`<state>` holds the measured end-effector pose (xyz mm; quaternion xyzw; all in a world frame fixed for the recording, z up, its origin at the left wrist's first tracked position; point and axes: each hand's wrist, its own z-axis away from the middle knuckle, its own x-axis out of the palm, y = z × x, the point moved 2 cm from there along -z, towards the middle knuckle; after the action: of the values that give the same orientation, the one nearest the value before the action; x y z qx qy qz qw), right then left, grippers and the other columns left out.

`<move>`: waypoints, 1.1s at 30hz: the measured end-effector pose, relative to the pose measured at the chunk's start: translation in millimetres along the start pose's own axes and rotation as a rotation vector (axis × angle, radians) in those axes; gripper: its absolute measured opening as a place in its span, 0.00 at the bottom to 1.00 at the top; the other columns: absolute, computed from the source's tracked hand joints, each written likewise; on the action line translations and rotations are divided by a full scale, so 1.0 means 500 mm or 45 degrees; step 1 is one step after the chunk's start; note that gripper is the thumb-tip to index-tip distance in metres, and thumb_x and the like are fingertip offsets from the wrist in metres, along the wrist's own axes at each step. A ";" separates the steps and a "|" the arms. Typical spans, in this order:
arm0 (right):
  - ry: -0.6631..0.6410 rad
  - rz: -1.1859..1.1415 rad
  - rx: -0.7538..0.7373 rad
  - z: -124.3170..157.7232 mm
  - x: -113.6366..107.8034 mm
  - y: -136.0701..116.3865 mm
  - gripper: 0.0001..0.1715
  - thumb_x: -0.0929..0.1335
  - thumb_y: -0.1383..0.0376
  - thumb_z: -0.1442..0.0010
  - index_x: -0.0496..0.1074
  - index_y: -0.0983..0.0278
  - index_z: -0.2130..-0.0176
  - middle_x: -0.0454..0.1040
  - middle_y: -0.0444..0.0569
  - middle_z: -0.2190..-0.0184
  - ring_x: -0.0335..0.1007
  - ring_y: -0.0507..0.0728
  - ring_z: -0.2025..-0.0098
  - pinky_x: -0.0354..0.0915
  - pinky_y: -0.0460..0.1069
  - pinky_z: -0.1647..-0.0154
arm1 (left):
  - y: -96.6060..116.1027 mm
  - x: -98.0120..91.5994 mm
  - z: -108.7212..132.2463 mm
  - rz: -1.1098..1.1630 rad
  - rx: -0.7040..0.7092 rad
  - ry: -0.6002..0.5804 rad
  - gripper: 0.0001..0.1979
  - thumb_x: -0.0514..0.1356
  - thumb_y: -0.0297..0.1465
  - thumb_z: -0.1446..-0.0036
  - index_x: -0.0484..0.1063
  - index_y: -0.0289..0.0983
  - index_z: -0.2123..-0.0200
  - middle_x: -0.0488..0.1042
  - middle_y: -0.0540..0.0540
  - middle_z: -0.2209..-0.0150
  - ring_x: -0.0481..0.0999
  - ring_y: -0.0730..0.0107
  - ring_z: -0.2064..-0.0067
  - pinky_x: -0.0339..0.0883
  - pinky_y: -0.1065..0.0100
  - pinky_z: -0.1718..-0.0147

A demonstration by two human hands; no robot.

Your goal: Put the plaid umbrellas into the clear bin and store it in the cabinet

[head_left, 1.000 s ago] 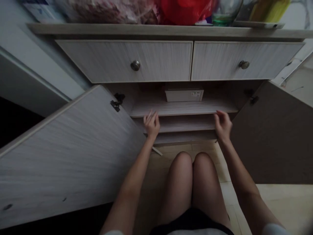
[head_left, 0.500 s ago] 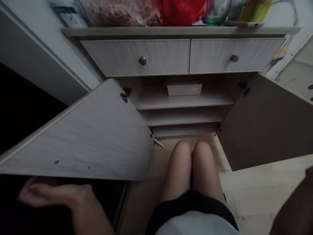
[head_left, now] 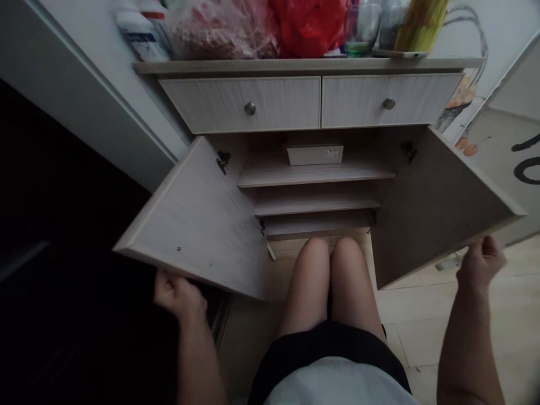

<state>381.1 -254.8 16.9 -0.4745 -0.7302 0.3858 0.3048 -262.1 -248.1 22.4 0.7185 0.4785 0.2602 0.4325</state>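
Two pale wood-grain cabinet doors stand swung out on either side of my knees. My left hand (head_left: 179, 295) is closed at the lower edge of the left cabinet door (head_left: 202, 219), its fingertips partly hidden behind it. At the lower outer corner of the right cabinet door (head_left: 434, 214), my right hand (head_left: 481, 261) is curled closed against the edge. Between the doors, the cabinet's shelves (head_left: 316, 175) show, and a white box (head_left: 314, 155) with a small label sits on the top one.
Two drawers with round knobs (head_left: 250, 108) run above the opening. On the cabinet top (head_left: 304, 66) stand white bottles (head_left: 141, 36), a clear bag (head_left: 223, 31), a red bag (head_left: 307, 28), a glass (head_left: 363, 28) and a yellow packet (head_left: 422, 25). A wall flanks the left side.
Both doors have swung inward somewhat. My left hand has moved right and up along with the left door, and my right hand has come up to the right door's edge.
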 end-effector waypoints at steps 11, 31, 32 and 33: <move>-0.688 0.115 -0.214 0.140 0.167 -0.122 0.24 0.64 0.46 0.37 0.78 0.58 0.55 0.82 0.55 0.59 0.79 0.61 0.61 0.72 0.57 0.60 | 0.075 0.190 0.138 0.148 0.409 -0.521 0.18 0.61 0.46 0.40 0.79 0.37 0.63 0.81 0.41 0.65 0.81 0.61 0.62 0.74 0.62 0.58; -1.079 0.292 -0.240 0.214 0.606 -0.174 0.20 0.63 0.56 0.32 0.76 0.63 0.48 0.81 0.55 0.55 0.79 0.61 0.56 0.70 0.53 0.55 | 0.181 0.614 0.181 -0.104 0.506 -1.000 0.10 0.58 0.33 0.35 0.78 0.37 0.65 0.78 0.41 0.66 0.77 0.61 0.63 0.64 0.66 0.60; -1.076 0.283 -0.247 0.213 0.621 -0.169 0.20 0.63 0.57 0.32 0.76 0.64 0.49 0.80 0.56 0.55 0.79 0.62 0.56 0.70 0.54 0.55 | 0.182 0.625 0.179 -0.118 0.496 -1.012 0.10 0.58 0.34 0.35 0.78 0.37 0.65 0.78 0.41 0.66 0.76 0.62 0.63 0.63 0.66 0.60; -1.083 0.269 -0.262 0.212 0.636 -0.165 0.20 0.63 0.57 0.31 0.76 0.64 0.48 0.80 0.57 0.55 0.78 0.62 0.56 0.70 0.54 0.55 | 0.184 0.635 0.177 -0.131 0.490 -1.018 0.10 0.58 0.34 0.35 0.78 0.37 0.65 0.78 0.41 0.66 0.76 0.62 0.63 0.63 0.66 0.60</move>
<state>141.8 -9.5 57.4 -0.3734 -0.7727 0.5009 -0.1120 -21.0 -6.8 46.5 0.8054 0.3485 -0.1537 0.4542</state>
